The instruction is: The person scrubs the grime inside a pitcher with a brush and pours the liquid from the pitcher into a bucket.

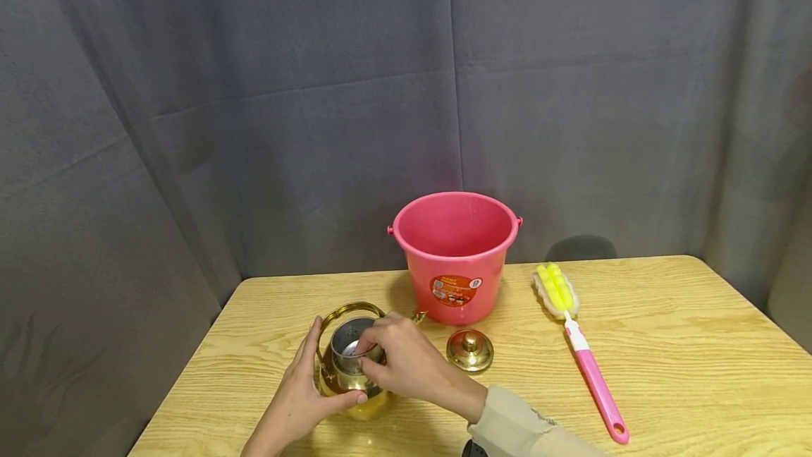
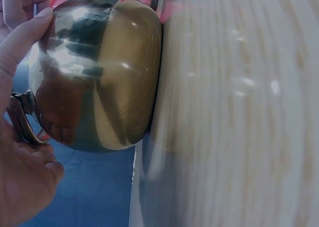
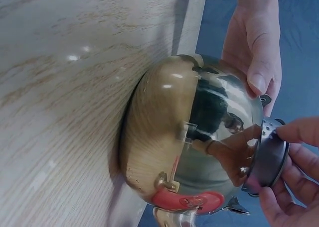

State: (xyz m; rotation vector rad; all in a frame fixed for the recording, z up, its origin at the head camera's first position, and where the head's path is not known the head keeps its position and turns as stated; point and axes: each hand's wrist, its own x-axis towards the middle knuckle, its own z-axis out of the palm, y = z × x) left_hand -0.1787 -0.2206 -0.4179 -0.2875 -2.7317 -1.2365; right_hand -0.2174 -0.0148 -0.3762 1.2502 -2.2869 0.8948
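A shiny gold kettle (image 1: 366, 411) stands on the table with its hoop handle (image 1: 345, 307) raised. A grey metal strainer (image 1: 346, 336) with small holes sits at the kettle's mouth. My right hand (image 1: 406, 358) pinches the strainer's rim, thumb and fingers on either side, as the right wrist view shows. My left hand (image 1: 303, 390) rests against the kettle's left side, its thumb (image 3: 259, 72) along the shoulder and its fingers extended beside the handle. The gold lid (image 1: 469, 351) lies right of the kettle, knob up. The strainer's lower part is hidden inside the kettle.
Behind the kettle stands a pink bucket (image 1: 457, 245) with an orange label. To the right lies a brush (image 1: 596, 386) with a yellow sponge head and pink handle. Grey curtains (image 1: 342, 125) surround the wooden table (image 1: 691, 344). The kettle's spout (image 1: 420, 317) points toward the bucket.
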